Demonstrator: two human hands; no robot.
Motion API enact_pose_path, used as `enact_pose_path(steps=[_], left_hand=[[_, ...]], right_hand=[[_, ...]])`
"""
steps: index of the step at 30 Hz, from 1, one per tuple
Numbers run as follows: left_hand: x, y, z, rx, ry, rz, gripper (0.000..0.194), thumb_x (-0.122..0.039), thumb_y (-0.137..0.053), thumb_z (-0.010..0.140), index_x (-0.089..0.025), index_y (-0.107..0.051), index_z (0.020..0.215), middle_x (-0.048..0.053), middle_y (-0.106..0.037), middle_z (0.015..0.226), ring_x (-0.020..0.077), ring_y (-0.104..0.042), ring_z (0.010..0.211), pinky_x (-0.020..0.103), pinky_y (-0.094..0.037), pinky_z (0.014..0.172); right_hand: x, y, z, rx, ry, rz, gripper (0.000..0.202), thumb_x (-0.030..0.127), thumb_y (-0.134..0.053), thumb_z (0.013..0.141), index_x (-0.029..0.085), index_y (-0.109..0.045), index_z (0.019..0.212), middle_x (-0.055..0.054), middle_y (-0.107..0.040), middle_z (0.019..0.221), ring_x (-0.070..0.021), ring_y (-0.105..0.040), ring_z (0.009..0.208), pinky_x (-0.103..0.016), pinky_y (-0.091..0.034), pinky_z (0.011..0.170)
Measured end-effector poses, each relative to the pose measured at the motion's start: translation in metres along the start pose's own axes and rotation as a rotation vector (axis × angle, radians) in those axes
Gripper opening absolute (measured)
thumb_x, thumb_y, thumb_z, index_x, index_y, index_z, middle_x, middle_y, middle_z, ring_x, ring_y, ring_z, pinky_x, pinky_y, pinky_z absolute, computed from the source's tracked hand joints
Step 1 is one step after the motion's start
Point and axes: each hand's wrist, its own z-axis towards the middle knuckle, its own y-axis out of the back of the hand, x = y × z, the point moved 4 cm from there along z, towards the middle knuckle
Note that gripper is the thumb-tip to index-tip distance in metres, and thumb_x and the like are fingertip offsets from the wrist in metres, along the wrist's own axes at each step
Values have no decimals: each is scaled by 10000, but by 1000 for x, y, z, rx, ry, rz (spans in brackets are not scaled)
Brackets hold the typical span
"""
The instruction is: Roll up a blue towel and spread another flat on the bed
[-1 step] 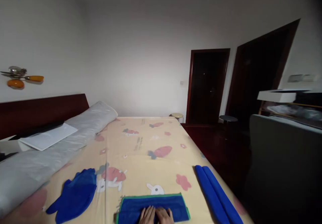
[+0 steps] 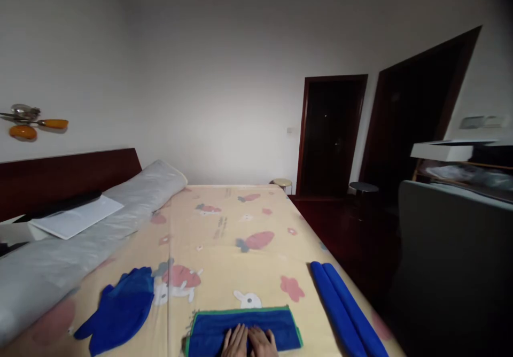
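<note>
A folded blue towel with a green edge (image 2: 212,327) lies flat at the near edge of the bed. My left hand (image 2: 235,342) and my right hand (image 2: 263,343) rest side by side on its middle, palms down, fingers pressed flat against the cloth. Only the fingers show above the frame's bottom edge. A crumpled blue cloth (image 2: 118,310) lies to the left of the towel. A rolled blue towel (image 2: 342,309) lies to the right, near the bed's right edge.
The bed sheet (image 2: 224,239) is yellow with carrot and rabbit prints. A long grey bolster (image 2: 80,239) with a white paper pad (image 2: 76,217) lies along the dark headboard at left. A grey chair (image 2: 449,261) and dark doors (image 2: 331,132) stand at right.
The view has shifted very slightly. Both hands stay flat on the towel, in nearly the same place.
</note>
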Motion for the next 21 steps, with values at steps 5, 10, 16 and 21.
enact_pose_path(steps=[5, 10, 16, 21], left_hand=[[43, 26, -29, -39, 162, 22, 487, -384, -311, 920, -362, -328, 1407, -43, -355, 1515, 196, -371, 1403, 449, -363, 1149], [103, 55, -60, -94, 381, 180, 490, -424, -305, 915, -365, -332, 1401, -19, -353, 1529, 230, -352, 1417, 537, -273, 1154], [59, 36, -30, -182, 271, 139, 542, -202, -285, 890, -331, -294, 1417, 4, -343, 1535, 229, -354, 1416, 547, -293, 1141], [-1, 8, 1, -43, 85, -52, 510, -318, -307, 919, -330, -255, 1426, -1, -341, 1526, 212, -363, 1410, 485, -330, 1157]], right_hand=[[-40, 32, -9, -22, -83, -19, 456, 461, -363, 916, 341, -525, 1325, -22, -489, 1419, -294, -468, 1315, -562, -408, 1053], [-92, 58, -25, -70, -242, -116, 461, 482, -356, 917, 328, -546, 1308, -42, -481, 1432, -318, -417, 1346, -623, -388, 1052], [-42, 42, -7, -106, -166, -99, 524, 456, -304, 942, 233, -446, 1395, -101, -368, 1488, -310, -364, 1377, -597, -379, 1080], [19, 23, 14, 118, 54, 57, 483, 412, -371, 930, 326, -410, 1403, -35, -403, 1473, -265, -405, 1357, -520, -410, 1082]])
